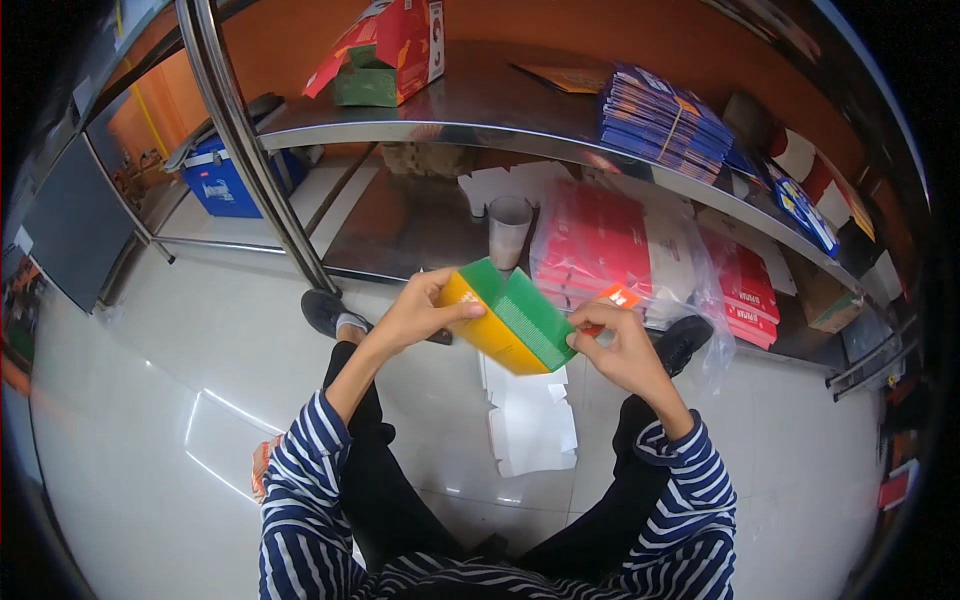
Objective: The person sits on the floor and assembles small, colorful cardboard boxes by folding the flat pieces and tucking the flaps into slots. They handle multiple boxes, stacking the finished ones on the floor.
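head cam, left fisheye of the pair | up on the person's head, basically staring down and a bit forward | bare left hand and bare right hand pretty close, mid-frame | shiny grey metal shelf farther off, bowed by the lens

Stockroom or packing area, seemingly: steel shelving, banded blue packaging, bagged red packaging, tiled floor.

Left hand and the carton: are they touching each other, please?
Touching. The head view shows the left hand gripping the carton at its left end, with the thumb lying on the yellow side.
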{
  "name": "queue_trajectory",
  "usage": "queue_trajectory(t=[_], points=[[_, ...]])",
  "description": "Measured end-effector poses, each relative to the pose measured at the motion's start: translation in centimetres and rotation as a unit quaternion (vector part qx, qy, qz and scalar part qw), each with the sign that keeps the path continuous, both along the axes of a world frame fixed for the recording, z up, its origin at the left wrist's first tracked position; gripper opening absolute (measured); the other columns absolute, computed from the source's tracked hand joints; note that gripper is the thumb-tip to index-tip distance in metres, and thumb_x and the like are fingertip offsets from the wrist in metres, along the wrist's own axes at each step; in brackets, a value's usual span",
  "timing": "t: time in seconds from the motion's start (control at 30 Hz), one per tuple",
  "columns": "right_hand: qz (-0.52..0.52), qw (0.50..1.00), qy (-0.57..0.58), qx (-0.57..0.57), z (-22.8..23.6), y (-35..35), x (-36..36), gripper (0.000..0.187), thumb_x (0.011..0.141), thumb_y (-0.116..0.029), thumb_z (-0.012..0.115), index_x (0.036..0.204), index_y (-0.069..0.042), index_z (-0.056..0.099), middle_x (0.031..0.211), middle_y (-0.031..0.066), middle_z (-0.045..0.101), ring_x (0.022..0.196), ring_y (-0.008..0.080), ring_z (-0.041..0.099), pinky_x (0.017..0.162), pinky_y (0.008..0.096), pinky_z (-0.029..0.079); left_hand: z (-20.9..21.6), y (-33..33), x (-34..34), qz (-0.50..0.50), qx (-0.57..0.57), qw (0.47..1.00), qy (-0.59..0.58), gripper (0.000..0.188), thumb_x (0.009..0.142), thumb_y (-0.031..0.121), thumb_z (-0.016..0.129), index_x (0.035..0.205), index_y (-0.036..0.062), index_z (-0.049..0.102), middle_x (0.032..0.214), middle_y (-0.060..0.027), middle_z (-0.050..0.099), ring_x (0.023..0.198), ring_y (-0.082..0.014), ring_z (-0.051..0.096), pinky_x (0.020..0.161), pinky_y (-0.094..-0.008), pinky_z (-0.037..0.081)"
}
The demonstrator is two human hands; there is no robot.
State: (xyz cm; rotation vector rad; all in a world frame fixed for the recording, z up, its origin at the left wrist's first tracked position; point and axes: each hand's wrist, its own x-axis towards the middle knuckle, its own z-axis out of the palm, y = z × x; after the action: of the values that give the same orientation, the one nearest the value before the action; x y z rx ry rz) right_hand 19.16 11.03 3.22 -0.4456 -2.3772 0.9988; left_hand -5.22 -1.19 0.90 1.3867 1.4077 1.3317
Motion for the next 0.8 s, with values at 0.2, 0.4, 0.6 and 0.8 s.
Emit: queue_trajectory(t=[0.2,0.4,0.6,0.8], points=[[-0.07,0.997,-0.009,-0.026,-0.6,-1.0,-1.7,0.024,0.079,-0.017,0.066,0.09,0.003,0.059,0.084,0.0073,0.058,0.078,0.0131,0.054,0.071,0.0242,0.043,-0.4,0.7,2.7,0.029,0.14,0.987,0.071,0.029,0.085,0.023,0.06,0.105,0.0023,0.054,0.09,-0.0085,0.062,0.085,-0.0157,0.058,0.076,-0.0278,0.045],[-0.067,0.959,0.183,-0.204,-3.4,-1.6,-3.0,0.016,0.077,-0.006,0.065,0.086,0.003,0.054,0.082,0.007,0.054,0.076,0.0113,0.053,0.068,0.0231,0.042,-0.9,1.3,4.6,0.175,0.086,0.979,0.06,0.031,0.08,0.021,0.063,0.103,0.0007,0.06,0.089,-0.0095,0.065,0.08,-0.0127,0.06,0.076,-0.026,0.045],[-0.067,0.971,0.206,0.102,-2.1,-3.0,-2.8,0.014,0.072,0.001,0.064,0.082,0.002,0.054,0.079,0.0089,0.051,0.069,0.0169,0.051,0.062,0.0256,0.041,0.7,0.4,5.4,0.091,0.054,0.994,0.035,0.026,0.075,0.014,0.062,0.097,0.0009,0.065,0.086,-0.0116,0.067,0.078,-0.0162,0.063,0.074,-0.026,0.047],[-0.057,0.942,0.228,0.241,-2.8,-3.2,-2.9,0.019,0.067,0.004,0.065,0.082,0.0,0.056,0.079,0.0091,0.052,0.068,0.0199,0.051,0.06,0.0275,0.04,0.6,0.0,6.0,0.087,0.113,0.985,0.097,0.028,0.068,0.013,0.064,0.094,0.0018,0.066,0.08,-0.0137,0.066,0.071,-0.0191,0.064,0.068,-0.0282,0.049]])
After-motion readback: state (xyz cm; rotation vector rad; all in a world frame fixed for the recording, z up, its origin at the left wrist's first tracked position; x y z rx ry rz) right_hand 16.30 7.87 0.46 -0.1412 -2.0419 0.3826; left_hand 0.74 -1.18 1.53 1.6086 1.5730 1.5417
